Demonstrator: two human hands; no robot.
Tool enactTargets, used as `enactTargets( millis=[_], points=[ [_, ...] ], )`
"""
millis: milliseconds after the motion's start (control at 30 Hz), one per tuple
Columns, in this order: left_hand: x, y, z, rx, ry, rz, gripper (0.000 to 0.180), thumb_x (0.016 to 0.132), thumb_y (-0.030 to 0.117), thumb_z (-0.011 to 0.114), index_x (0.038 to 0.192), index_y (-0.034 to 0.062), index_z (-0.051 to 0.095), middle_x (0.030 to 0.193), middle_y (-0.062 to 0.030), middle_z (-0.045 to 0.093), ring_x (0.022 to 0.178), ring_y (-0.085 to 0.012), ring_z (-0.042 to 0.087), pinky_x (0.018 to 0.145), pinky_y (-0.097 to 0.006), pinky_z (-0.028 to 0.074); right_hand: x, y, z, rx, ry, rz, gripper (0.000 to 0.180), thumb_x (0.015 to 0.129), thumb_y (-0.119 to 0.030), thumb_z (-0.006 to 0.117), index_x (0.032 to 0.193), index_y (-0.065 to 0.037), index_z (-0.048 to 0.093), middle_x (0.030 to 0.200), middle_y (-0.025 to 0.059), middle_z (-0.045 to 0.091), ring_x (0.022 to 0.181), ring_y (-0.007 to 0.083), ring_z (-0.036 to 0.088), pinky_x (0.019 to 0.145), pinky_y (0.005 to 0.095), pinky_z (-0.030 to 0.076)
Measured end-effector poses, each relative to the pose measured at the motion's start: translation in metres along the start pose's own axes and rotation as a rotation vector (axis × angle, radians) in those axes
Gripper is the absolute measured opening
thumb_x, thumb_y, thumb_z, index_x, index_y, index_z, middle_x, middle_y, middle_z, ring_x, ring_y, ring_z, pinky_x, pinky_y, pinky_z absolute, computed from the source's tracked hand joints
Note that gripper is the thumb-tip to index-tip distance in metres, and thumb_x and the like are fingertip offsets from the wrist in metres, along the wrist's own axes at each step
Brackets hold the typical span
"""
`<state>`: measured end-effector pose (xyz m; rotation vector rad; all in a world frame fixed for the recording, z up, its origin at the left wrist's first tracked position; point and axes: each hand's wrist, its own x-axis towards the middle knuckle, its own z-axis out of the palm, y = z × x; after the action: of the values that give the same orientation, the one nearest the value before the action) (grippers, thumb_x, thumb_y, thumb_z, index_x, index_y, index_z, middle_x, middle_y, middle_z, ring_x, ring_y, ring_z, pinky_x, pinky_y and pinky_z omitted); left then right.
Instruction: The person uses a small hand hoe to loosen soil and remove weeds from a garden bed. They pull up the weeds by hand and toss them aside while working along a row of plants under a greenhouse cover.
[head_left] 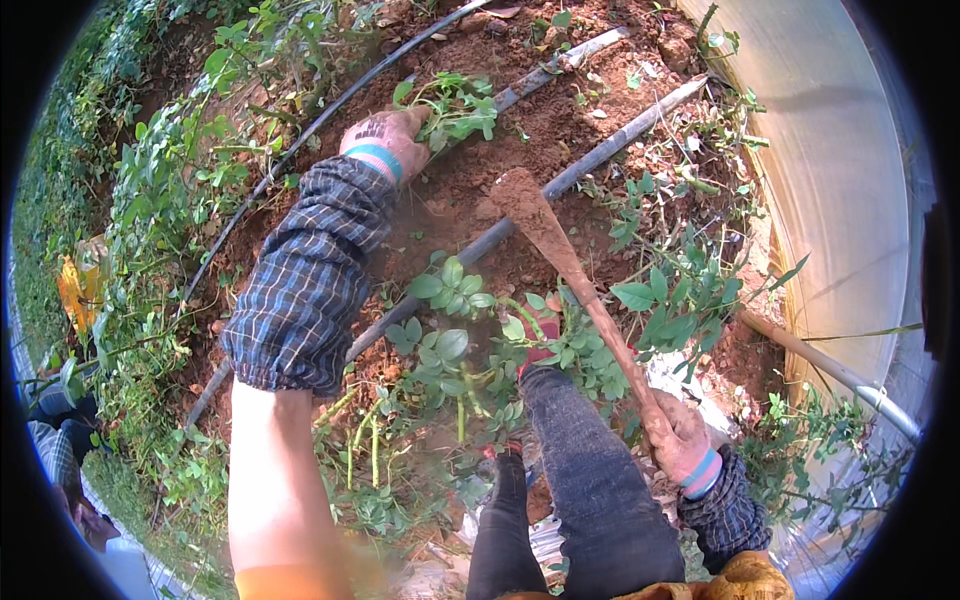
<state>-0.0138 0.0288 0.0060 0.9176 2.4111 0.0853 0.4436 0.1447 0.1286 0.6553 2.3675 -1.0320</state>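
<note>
My left hand (388, 140), in a pinkish glove with a blue-striped cuff, reaches forward over the reddish soil. Its fingers are closed on a leafy green weed (455, 108), beside a grey pipe. The fingertips are partly hidden by the leaves. At the lower right, my right hand (684, 440), gloved alike, is wrapped round the wooden handle of a hoe (598, 310). The soil-caked hoe head rests over the second grey pipe, touching or just above the ground; I cannot tell which. Plaid sleeve covers are on both my forearms.
Two grey pipes (640, 125) and a thin black hose (330, 112) cross the soil bed (440, 215). Rose-like leafy stems (455, 290) stand near my legs. Dense plants fill the left. Plastic sheeting (835, 150) and a pole (830, 368) border the right. A partly visible person is at the lower left edge.
</note>
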Motion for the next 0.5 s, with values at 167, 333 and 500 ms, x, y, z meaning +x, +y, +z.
enactTargets(
  millis=[167, 333, 500],
  points=[
    [-0.045, -0.093, 0.014, -0.015, 0.066, -0.348, 0.037, 0.085, 0.028, 0.059, 0.117, 0.0102, 0.055, 0.108, -0.0179, 0.065, 0.100, -0.0346, 0.062, 0.087, -0.044, 0.048, 0.093, -0.035, 0.018, 0.177, 0.042, -0.030, 0.041, 0.093, -0.018, 0.050, 0.131, -0.004, 0.046, 0.097, 0.0133, 0.059, 0.075, 0.0229, 0.060, 0.061, 0.0344, 0.049],
    [-0.141, -0.181, 0.076, -0.678, 0.520, -0.241, 0.023, 0.086, 0.004, 0.055, 0.109, 0.0013, 0.061, 0.090, -0.0033, 0.066, 0.080, -0.0118, 0.059, 0.072, -0.025, 0.047, 0.130, -0.054, 0.033, 0.010, 0.209, -0.336, 0.039, 0.094, -0.018, 0.051, 0.130, -0.004, 0.049, 0.090, 0.0086, 0.058, 0.072, 0.0133, 0.057, 0.061, 0.0276, 0.048],
    [-0.155, -0.186, 0.139, -0.278, 0.313, -0.391, 0.033, 0.083, 0.026, 0.061, 0.107, 0.0043, 0.062, 0.092, -0.0189, 0.066, 0.087, -0.0381, 0.062, 0.075, -0.041, 0.049, 0.084, -0.067, 0.024, 1.128, -0.027, 0.369, 0.037, 0.096, -0.026, 0.051, 0.128, -0.007, 0.050, 0.076, 0.0006, 0.052, 0.056, 0.0077, 0.049, 0.043, 0.0224, 0.038]
  ],
)
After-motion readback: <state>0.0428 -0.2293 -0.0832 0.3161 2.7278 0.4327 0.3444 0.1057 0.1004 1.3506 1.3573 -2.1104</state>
